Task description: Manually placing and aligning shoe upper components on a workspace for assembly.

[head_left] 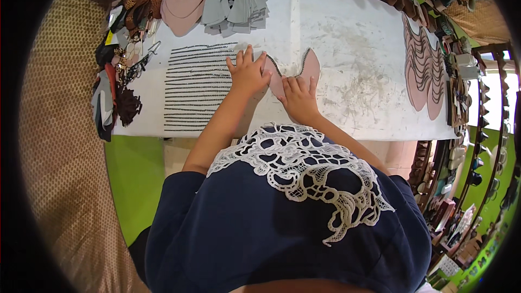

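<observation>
A: And we're live, with the pink piece (311, 69) in the middle of the surface (358, 114), just right of those dark strips (195, 84)! Where are the hands?

B: Left hand (248, 75) is palm down by the piece's left arm, fingers fanned wide. That grip is spread loose, clasping nothing I can see; whether a fingertip touches the pink edge, I can't tell.

A: And the right hand (299, 100)?

B: Laid across the bottom of the curve, fingers nearly straight, tips at the inner edge. A flat, loose grip, resting on the piece; any pinch underneath is hidden from us.

A: So how far along is it?

B: Dark trim (304, 61) lines the inner edge on both arms! Fingers cover some of the bend, so I can't call it complete, but I'd say well advanced.

A: And the wider tally?

B: Far right, a pile (417, 89) of dark-edged pink pieces: done, by my reading. Over on the left, rows of strips lie loose, and beyond them the pink stack (185, 11) and grey stack (244, 8) show no trim I can make out. Plenty left, I'd judge!
</observation>
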### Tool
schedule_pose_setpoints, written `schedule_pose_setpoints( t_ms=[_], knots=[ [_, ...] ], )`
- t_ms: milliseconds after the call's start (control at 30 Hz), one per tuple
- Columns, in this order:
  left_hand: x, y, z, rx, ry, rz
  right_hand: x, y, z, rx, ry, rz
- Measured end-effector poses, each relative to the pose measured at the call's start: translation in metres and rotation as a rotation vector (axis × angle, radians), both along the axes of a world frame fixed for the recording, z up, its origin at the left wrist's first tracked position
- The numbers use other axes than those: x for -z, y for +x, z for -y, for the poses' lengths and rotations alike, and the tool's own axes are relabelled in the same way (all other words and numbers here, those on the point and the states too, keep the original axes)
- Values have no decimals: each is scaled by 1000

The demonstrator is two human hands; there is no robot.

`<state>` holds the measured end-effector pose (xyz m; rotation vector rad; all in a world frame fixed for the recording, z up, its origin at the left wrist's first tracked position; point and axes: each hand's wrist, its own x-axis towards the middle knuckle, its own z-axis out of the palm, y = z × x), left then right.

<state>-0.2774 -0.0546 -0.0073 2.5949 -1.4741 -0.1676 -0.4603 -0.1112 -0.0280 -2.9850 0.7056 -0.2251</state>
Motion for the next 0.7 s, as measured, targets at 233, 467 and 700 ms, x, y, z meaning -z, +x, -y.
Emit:
schedule_pose_setpoints(
  t_ms=[233,467,700],
  knots=[
    [8,2,-5,-14,-1,-21,-12,-8,7,13,51,62],
    [16,-11,-9,-33,-169,38,-9,-18,29,91,50,65],
    [6,-35,-14,130,-101,-53,-14,-2,60,104,355,8]
  ],
)
